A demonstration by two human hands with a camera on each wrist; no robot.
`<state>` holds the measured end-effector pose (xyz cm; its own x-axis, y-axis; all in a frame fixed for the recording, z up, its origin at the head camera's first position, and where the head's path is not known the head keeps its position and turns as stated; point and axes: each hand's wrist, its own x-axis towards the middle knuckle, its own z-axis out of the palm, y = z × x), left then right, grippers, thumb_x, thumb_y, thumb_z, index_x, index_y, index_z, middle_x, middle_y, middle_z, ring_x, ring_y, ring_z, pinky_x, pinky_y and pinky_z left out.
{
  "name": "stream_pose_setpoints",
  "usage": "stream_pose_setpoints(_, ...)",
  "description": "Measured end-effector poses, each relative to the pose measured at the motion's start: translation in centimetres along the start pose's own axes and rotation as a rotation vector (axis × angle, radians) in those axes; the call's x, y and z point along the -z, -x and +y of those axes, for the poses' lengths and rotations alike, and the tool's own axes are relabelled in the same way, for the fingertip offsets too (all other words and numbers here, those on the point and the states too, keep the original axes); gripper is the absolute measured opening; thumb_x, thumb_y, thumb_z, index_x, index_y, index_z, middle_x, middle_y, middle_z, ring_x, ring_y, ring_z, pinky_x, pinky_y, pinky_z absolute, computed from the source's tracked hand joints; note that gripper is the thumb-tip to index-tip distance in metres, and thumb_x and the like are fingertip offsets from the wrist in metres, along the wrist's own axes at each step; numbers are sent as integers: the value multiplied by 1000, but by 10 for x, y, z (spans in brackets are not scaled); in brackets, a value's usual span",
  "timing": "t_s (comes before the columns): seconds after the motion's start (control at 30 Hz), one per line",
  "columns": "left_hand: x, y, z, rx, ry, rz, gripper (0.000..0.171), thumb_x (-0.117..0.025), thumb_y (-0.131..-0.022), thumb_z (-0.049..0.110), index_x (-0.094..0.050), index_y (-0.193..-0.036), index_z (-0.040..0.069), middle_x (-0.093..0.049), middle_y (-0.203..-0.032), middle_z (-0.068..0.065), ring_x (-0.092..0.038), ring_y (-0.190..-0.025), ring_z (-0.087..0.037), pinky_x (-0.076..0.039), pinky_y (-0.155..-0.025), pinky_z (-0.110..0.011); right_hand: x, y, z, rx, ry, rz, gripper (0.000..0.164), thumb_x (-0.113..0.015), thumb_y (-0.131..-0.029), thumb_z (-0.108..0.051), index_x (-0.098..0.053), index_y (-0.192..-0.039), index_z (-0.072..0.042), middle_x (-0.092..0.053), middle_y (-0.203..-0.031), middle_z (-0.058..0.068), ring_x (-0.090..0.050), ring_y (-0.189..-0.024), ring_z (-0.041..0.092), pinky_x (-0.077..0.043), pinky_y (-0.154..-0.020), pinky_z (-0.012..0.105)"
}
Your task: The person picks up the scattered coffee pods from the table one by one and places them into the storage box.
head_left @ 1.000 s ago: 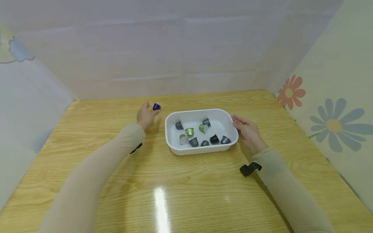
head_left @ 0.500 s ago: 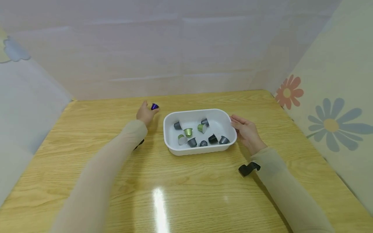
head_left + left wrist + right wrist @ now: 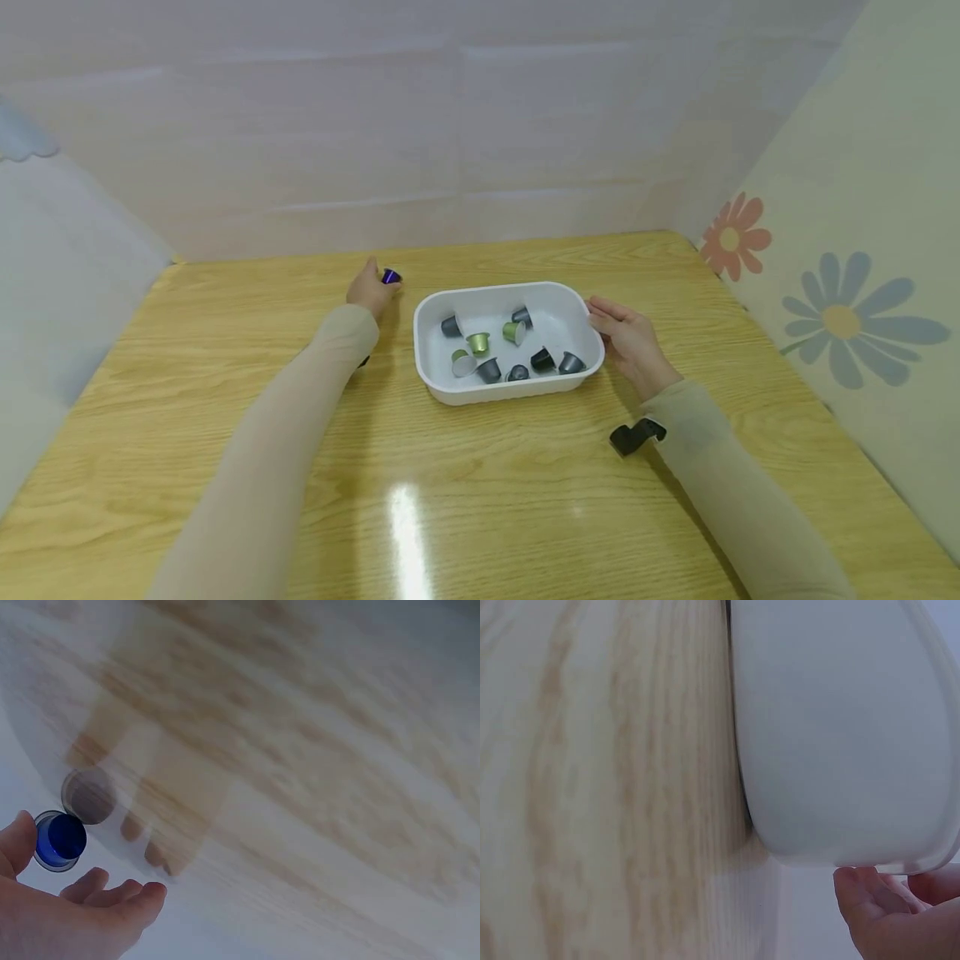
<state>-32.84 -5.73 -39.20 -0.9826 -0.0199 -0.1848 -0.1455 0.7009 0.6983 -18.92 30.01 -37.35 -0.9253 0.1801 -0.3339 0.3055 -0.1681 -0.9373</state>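
Observation:
A shiny blue coffee capsule (image 3: 391, 277) lies on its side near the table's back edge, left of the white tray (image 3: 422, 350). My left hand (image 3: 371, 288) is around it, the thumb at the capsule's rim. In the left wrist view the blue capsule (image 3: 61, 838) meets its reflection on the tabletop, and the fingers (image 3: 112, 896) are spread below, apart from it. At the tray's right end, my right hand (image 3: 630, 343) touches the rim with extended fingers. In the right wrist view those fingertips (image 3: 847, 879) sit just beneath the tray's lip (image 3: 922, 864).
Inside the tray lie several capsules: green ones (image 3: 477, 342), grey ones (image 3: 489, 370) and a black one (image 3: 542, 360). A glossy wooden table (image 3: 480, 492) carries everything. White walls stand behind and at both sides, the right one with flower prints (image 3: 842, 321). Each wrist wears a black strap.
My left hand has closed in on the blue capsule, its thumb and fingers now on either side. The right hand stays at the tray's end. The whole view shifts slightly.

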Motion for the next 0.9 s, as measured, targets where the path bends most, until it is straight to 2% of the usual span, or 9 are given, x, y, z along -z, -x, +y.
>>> stream_pose_setpoints(0.07, -2, -3, -1, 0, -4, -6, 76, -57, -100, 22, -9, -157, 8, -34, -152, -19, -33, -138, -36, -27, -114, -47, 2, 1, 1, 14, -11, -3, 51, -59, -97, -7, -43, -146, -5, -52, -141, 3, -53, -122, 11, -50, -86, 19)
stream_pose_setpoints(0.17, -4, -7, -2, 9, -3, -19, 75, -57, -100, 23, -10, -157, 10, -34, -152, -18, -34, -138, -36, -29, -113, -47, 3, 3, 1, 22, -16, -13, 52, -61, -97, -8, -43, -145, -5, -55, -139, 1, -54, -120, 10, -49, -89, 20)
stream_pose_setpoints(0.4, -4, -11, -6, 31, -16, -16, 66, -51, -103, 22, -13, -157, 12, -29, -156, -13, -26, -142, -34, -22, -116, -45, -3, -1, -2, -20, 26, -5, 51, -53, -101, -7, -37, -149, -6, -39, -151, 7, -43, -133, 15, -45, -97, 22)
stream_pose_setpoints(0.53, -3, -11, -8, 23, -35, 14, 58, -51, -103, 20, -26, -154, 8, -38, -151, -16, -33, -139, -34, -27, -115, -44, -5, -2, -3, -35, 10, -6, 51, -52, -101, -6, -36, -149, -7, -38, -151, 7, -42, -134, 15, -43, -100, 23)
stream_pose_setpoints(0.67, -3, -8, -8, 43, -2, 27, 55, -54, -101, 21, -33, -152, 9, -42, -148, -15, -38, -136, -33, -33, -112, -43, -4, -4, -2, -37, -10, -14, 52, -50, -101, -4, -35, -150, -6, -36, -152, 7, -40, -135, 15, -40, -104, 24)
stream_pose_setpoints(0.77, -4, -5, -6, 31, 46, 24, 56, -56, -101, 21, -35, -151, 9, -44, -147, -16, -40, -135, -32, -35, -110, -43, -3, -6, -2, -35, -15, -14, 52, -51, -100, -4, -34, -150, -6, -36, -152, 8, -39, -136, 15, -42, -102, 22)
stream_pose_setpoints(0.9, -4, 1, -1, -23, 80, 21, 56, -58, -99, 19, -37, -149, 5, -46, -145, -18, -42, -134, -32, -35, -110, -41, -3, -6, -3, -30, -17, -14, 53, -51, -100, -3, -33, -150, -4, -35, -152, 9, -39, -136, 16, -47, -91, 17)
